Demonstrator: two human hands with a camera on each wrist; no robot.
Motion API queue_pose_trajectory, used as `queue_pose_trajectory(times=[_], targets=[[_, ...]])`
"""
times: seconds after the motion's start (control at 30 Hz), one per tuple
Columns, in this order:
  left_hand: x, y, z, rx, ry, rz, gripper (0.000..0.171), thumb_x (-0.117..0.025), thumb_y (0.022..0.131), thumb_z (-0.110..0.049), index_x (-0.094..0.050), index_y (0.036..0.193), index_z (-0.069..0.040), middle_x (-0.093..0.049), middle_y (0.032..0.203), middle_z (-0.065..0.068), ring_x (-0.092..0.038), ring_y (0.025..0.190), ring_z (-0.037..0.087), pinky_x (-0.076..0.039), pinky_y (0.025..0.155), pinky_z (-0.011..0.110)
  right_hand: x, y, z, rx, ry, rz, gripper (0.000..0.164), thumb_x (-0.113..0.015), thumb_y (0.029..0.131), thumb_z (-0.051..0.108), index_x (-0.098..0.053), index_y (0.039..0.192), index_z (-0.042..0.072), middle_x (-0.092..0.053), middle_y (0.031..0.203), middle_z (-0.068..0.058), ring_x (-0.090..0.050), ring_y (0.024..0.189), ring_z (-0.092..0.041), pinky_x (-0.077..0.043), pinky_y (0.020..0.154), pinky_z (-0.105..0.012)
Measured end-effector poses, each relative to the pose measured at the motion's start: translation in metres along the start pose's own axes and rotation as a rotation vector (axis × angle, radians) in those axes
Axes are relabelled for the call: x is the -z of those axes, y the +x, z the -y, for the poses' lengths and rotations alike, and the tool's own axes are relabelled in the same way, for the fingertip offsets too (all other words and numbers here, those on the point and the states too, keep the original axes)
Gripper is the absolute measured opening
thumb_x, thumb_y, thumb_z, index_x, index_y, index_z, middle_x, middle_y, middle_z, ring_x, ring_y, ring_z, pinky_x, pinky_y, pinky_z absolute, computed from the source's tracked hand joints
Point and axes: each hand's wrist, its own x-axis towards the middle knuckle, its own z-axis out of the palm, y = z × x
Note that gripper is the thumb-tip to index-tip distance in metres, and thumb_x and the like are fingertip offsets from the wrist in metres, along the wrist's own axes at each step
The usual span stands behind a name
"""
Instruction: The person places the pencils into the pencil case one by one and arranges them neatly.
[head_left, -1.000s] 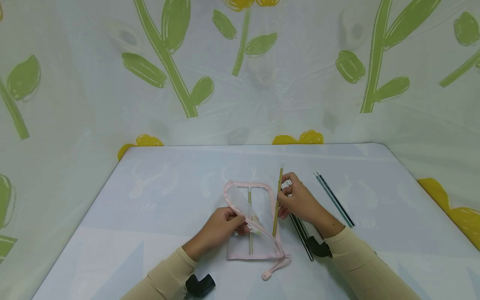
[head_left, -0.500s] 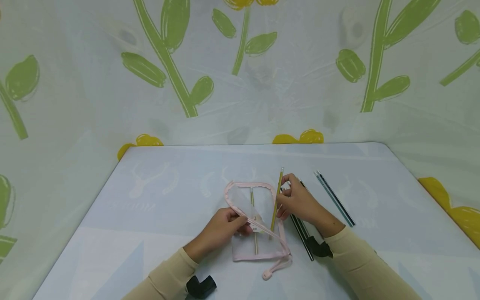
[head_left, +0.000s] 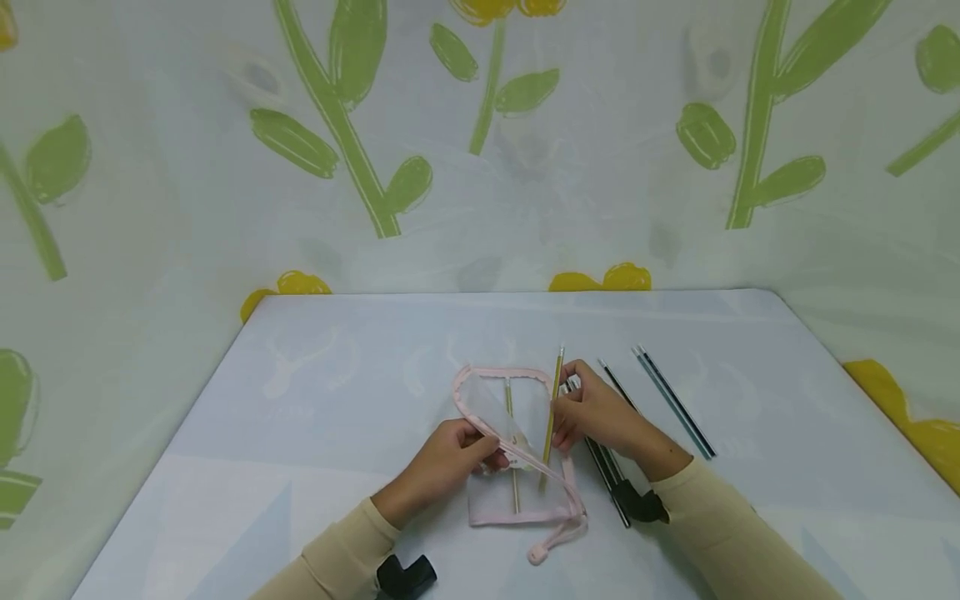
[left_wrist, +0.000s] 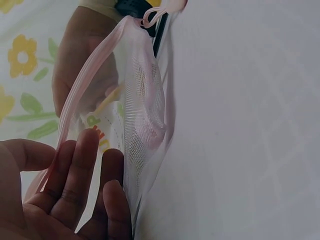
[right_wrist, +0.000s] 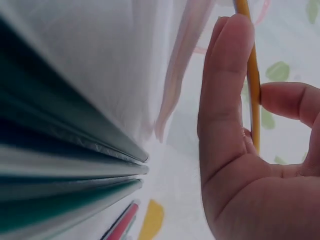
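A see-through mesh pouch with pink trim [head_left: 517, 520] lies at the middle of the table, its top flap lifted. My left hand [head_left: 450, 460] pinches the flap's pink edge between thumb and fingers. In my right hand [head_left: 598, 412] is a yellow pencil [head_left: 557, 377], gripped by thumb and fingers. Its lower end is behind the flap, inside the pouch; its upper end sticks out. Another pencil [head_left: 516, 493] lies inside the pouch, beside a printed card [left_wrist: 100, 135]. Several dark striped pencils [head_left: 609, 485] lie beneath my right hand, partly hidden by it.
Farther right on the table, a few dark and blue-green pencils [head_left: 675, 403] lie side by side. A pink zip pull [head_left: 537, 553] hangs off the pouch's near corner. Black camera mounts [head_left: 406, 577] sit at both wrists. A flower-patterned curtain [head_left: 480, 208] stands behind the table.
The yellow pencil has slid down and slightly left, deeper into the pouch, with my right hand following. The pouch has shifted slightly right. My left hand keeps its hold on the flap.
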Motion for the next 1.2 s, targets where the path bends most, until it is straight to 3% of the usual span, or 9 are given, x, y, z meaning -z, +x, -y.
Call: queue_pose_trajectory(times=[0.2,0.57,1.2], targets=[[0.0,-0.001,-0.001,0.011,0.009,-0.002,0.029,-0.054,0.102,-0.019,-0.068,0.107,0.006,-0.075,0.092,0.017,-0.066,0.081,0.008,-0.054,0.074,0.027,-0.002,0.002,0.003,-0.048,0.031,0.053,0.046,-0.049,0.095,0.004,-0.024,0.133,0.0,-0.065,0.082,-0.017,-0.069,0.062,-0.027,-0.06,0.06,-0.039],[0.0,-0.002,-0.002,0.005,-0.018,-0.003,0.029,-0.054,0.102,-0.018,-0.067,0.107,0.007,-0.075,0.093,0.02,-0.066,0.081,0.008,-0.054,0.073,0.026,-0.01,0.013,0.006,-0.163,0.007,0.071,0.048,-0.055,0.091,0.005,-0.03,0.132,0.003,-0.065,0.086,-0.016,-0.07,0.061,-0.024,-0.059,0.058,-0.035],[0.001,0.0,0.001,0.023,0.0,0.008,0.028,-0.053,0.102,-0.02,-0.068,0.109,0.003,-0.076,0.093,0.013,-0.066,0.083,0.008,-0.052,0.073,0.024,-0.024,0.029,0.006,-0.228,-0.067,0.106,0.045,-0.063,0.092,0.013,-0.038,0.128,0.004,-0.071,0.089,-0.015,-0.065,0.06,-0.019,-0.056,0.054,-0.029]])
